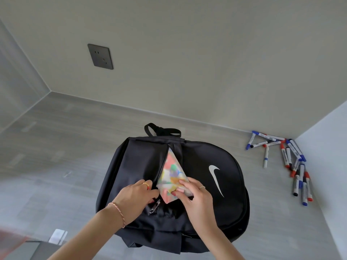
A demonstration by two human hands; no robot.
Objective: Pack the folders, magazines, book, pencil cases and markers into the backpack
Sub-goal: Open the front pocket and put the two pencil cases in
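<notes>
A black backpack (pixel 221 207) with a white swoosh lies flat on the grey table, handle toward the wall. Its front pocket zip gapes open. A pastel multicoloured pencil case (pixel 171 172) sticks halfway out of that pocket. My right hand (pixel 193 197) pinches the case's near end between thumb and fingers. My left hand (pixel 135 197) grips the left edge of the pocket opening, its fingertips tucked under the fabric beside the silver zip pull (pixel 155 206). Several whiteboard markers (pixel 293 162) with blue, red and black caps lie scattered in the right corner.
The table (pixel 65 147) sits in a recess with walls at the back, left and right. A dark power socket (pixel 100 56) is on the back wall. A white card-like object (pixel 57 236) and a reddish blur lie at the near left edge.
</notes>
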